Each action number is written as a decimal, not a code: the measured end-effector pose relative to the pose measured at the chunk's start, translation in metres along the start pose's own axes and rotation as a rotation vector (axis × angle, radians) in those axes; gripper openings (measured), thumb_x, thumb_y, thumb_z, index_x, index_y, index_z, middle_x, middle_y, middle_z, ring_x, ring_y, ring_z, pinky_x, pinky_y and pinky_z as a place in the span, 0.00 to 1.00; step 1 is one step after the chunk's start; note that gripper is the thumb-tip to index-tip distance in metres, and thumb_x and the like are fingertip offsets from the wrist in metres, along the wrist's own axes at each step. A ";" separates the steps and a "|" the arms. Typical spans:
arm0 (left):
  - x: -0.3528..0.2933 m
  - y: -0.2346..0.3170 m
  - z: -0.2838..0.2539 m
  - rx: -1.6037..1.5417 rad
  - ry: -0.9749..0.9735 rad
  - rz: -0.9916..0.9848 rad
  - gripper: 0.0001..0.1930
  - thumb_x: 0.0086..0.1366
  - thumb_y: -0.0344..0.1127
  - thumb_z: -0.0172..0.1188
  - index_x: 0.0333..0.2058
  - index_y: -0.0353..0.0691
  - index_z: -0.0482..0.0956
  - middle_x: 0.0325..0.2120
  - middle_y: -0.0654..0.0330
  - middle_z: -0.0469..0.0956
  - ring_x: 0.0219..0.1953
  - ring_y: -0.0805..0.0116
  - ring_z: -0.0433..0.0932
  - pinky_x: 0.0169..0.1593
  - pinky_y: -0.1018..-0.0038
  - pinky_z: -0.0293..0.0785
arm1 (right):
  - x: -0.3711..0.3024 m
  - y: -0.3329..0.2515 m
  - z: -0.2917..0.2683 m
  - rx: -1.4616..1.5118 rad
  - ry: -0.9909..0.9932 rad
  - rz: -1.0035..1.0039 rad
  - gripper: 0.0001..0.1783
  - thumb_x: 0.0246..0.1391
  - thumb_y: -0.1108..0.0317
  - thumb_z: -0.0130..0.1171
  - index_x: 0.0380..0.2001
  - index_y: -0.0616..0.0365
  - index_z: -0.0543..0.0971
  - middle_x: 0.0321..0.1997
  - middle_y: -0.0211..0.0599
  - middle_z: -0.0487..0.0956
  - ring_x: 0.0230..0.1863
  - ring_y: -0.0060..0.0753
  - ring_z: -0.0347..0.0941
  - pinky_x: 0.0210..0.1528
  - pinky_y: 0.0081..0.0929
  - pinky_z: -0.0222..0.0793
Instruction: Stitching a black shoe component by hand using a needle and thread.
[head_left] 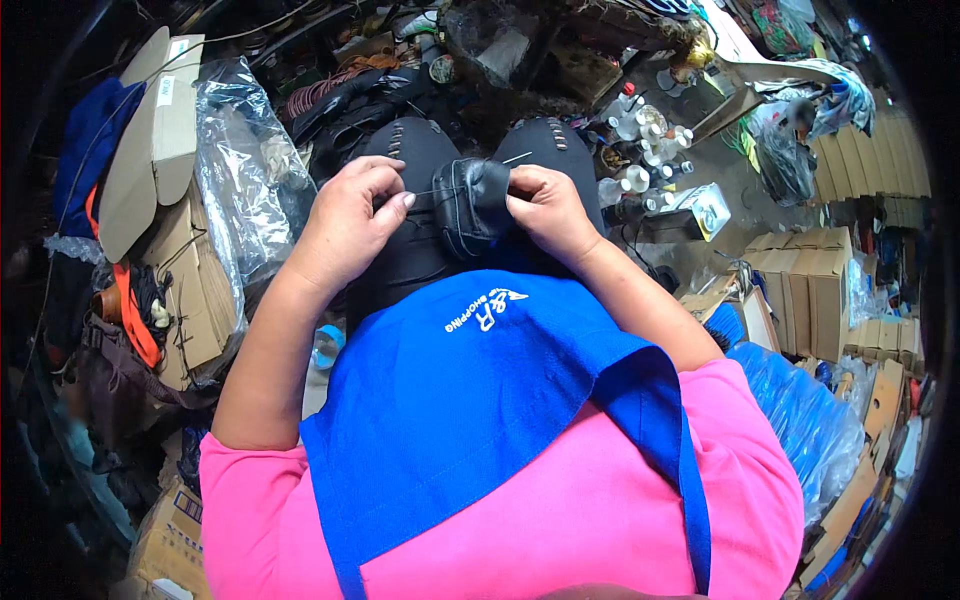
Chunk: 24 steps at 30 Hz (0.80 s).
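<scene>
Black leather piece (470, 208), folded or shaped into a rounded form, sits raised toward the far edge of the person's lap (402, 262), between the two knees and just beyond the hem of the blue apron (470, 390). Its exact kind cannot be confirmed.

Left hand (350, 215): half curled, thumb and forefinger drawn together; they appear to pinch a thin strand (424, 191) running to the near-left side of the piece. Right hand (552, 212): closed, thumb and bent fingers gripping the piece's right side. A slender pale sliver (517, 157), probably a needle, projects just above that hand; whether the fingers have hold of it cannot be told.

Progress, as judged: hand stitching is partly complete. Pale lines along the left border of the piece look like seam work already in place. Outstanding: the strand appears attached and untrimmed, so drawing it tight and finishing off seem to remain. The amount of seam left cannot be established, the right side being covered by the hand.

Surroundings: bottles (650, 140) stand on the floor beyond the lap's right edge; clear plastic sheeting (245, 150) lies off its left edge.
</scene>
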<state>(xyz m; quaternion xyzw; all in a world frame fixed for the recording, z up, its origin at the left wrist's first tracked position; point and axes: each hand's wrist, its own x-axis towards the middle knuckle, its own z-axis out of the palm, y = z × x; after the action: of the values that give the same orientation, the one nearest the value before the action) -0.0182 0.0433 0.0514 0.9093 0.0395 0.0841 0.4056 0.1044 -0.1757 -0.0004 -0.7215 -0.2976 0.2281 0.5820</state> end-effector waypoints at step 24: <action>-0.003 -0.004 -0.005 0.221 0.029 0.105 0.06 0.57 0.31 0.58 0.31 0.35 0.75 0.27 0.50 0.76 0.36 0.51 0.74 0.41 0.60 0.70 | 0.024 -0.012 0.015 -0.355 0.051 -0.020 0.11 0.42 0.68 0.59 0.31 0.61 0.81 0.30 0.47 0.79 0.35 0.45 0.76 0.40 0.33 0.71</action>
<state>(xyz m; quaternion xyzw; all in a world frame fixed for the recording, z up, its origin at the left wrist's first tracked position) -0.0217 0.0493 0.0515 0.9480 0.0066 0.1136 0.2972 0.1090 -0.1469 0.0085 -0.8155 -0.3255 0.1478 0.4552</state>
